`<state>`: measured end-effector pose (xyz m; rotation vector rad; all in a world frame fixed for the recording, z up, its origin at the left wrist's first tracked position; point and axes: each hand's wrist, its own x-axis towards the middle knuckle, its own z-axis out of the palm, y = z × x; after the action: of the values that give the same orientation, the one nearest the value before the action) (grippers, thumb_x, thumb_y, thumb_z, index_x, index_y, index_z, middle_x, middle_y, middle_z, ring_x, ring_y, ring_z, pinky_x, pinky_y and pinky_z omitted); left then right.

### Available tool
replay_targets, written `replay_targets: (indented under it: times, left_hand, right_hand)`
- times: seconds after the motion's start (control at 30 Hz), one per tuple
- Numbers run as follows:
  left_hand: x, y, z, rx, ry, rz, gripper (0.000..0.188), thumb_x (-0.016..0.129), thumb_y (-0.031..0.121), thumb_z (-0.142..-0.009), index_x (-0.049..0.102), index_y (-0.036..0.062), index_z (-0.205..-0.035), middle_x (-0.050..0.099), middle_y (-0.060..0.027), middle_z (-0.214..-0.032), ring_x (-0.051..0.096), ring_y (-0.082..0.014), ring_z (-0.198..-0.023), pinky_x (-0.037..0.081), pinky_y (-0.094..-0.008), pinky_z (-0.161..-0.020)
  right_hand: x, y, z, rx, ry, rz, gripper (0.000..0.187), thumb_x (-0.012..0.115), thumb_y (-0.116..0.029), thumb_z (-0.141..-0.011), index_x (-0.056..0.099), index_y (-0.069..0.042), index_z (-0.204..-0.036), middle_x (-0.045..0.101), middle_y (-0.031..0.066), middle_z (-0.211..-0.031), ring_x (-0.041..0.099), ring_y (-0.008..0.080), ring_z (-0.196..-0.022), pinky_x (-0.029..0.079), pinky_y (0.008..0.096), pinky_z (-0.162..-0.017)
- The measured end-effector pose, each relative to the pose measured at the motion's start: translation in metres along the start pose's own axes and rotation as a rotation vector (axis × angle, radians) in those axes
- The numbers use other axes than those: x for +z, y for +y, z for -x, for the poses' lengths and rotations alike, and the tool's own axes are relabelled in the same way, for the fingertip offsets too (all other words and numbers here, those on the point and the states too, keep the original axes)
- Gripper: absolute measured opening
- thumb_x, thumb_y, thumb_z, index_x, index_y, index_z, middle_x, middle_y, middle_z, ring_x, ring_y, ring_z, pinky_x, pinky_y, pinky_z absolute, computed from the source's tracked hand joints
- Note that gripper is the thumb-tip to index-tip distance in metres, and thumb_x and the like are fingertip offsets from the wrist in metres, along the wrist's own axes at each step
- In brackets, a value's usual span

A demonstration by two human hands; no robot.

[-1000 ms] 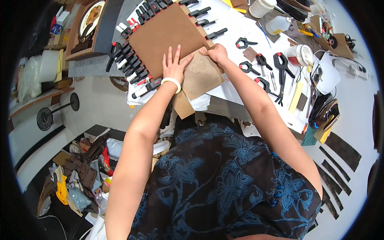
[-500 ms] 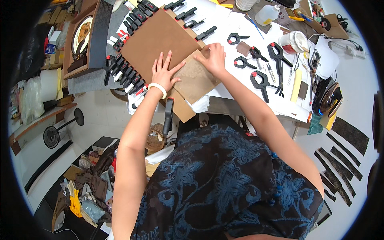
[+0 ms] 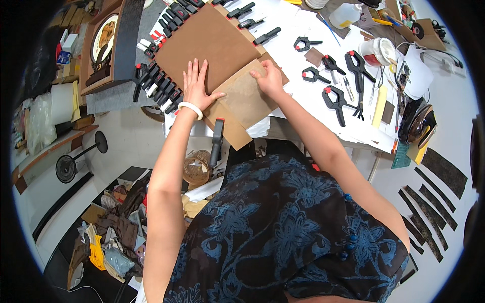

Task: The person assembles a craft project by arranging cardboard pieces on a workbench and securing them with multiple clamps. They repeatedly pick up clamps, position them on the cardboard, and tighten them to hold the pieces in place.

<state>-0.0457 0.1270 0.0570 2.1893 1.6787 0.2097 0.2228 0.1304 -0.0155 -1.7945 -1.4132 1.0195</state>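
A large brown board (image 3: 212, 43) lies on the white worktable (image 3: 295, 30), its edges held by a row of black spring clamps (image 3: 156, 83). A lighter tan sheet (image 3: 247, 98) lies over its near corner and overhangs the table edge. My left hand (image 3: 197, 86) presses flat, fingers spread, on the board beside the sheet; a white bangle circles that wrist. My right hand (image 3: 268, 78) rests on the far corner of the tan sheet, fingers curled down onto it.
Loose black clamps (image 3: 336, 96) and scissors (image 3: 358, 68) lie to the right. A white cup (image 3: 376, 50), a bottle (image 3: 346, 15) and small tools stand farther back. A framed picture (image 3: 103, 43) is at the left. Dark strips (image 3: 434, 202) lie on the floor at right, and scraps pile (image 3: 111, 237) at lower left.
The view has shifted, so the board and sheet now sit lower in the picture. Both hands stay pressed on the board and the tan sheet, the right hand slightly farther along it.
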Motion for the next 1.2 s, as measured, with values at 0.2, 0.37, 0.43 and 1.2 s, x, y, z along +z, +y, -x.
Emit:
replay_targets:
  times: [0.2,0.37,0.43,1.2]
  left_hand:
    - [0.017,0.015,-0.011,-0.085,0.081,-0.129,0.136,0.09,0.067,-0.06,0.023,0.0162,-0.167,0.009,-0.0184,-0.175,0.006,-0.0384,-0.161,0.007,-0.0595,-0.128]
    - [0.021,0.012,-0.009,-0.134,0.085,-0.189,0.131,0.09,0.066,-0.06,0.029,0.0153,-0.164,0.015,-0.0182,-0.173,0.012,-0.0392,-0.16,0.009,-0.0604,-0.128]
    - [0.02,0.016,-0.011,-0.119,0.091,-0.198,0.129,0.09,0.067,-0.06,0.031,0.015,-0.163,0.019,-0.0183,-0.172,0.015,-0.0395,-0.159,0.012,-0.0604,-0.127]
    - [0.014,0.049,-0.027,-0.411,-0.031,-0.234,0.12,0.097,0.05,-0.062,0.034,0.017,-0.159,0.022,-0.0118,-0.171,0.015,-0.0324,-0.16,0.012,-0.0556,-0.128]
  right_hand:
    - [0.013,0.004,-0.001,-0.042,0.109,0.062,0.049,0.083,-0.037,-0.085,0.061,-0.003,-0.112,0.069,0.0195,-0.097,0.066,0.038,-0.096,0.05,0.0491,-0.087]
    - [0.006,-0.011,0.007,-0.163,0.21,0.366,0.054,0.084,-0.043,-0.081,0.061,-0.005,-0.11,0.056,0.0155,-0.118,0.049,0.0365,-0.12,0.037,0.0508,-0.103]
    - [0.004,-0.001,0.0,-0.163,0.157,0.327,0.054,0.085,-0.044,-0.079,0.062,-0.005,-0.11,0.053,0.0145,-0.119,0.046,0.0356,-0.122,0.034,0.0514,-0.105]
    - [-0.056,0.023,0.01,-0.219,0.364,0.168,0.052,0.083,-0.032,-0.086,0.062,-0.002,-0.123,0.062,0.0169,-0.119,0.055,0.0363,-0.115,0.047,0.0442,-0.097]
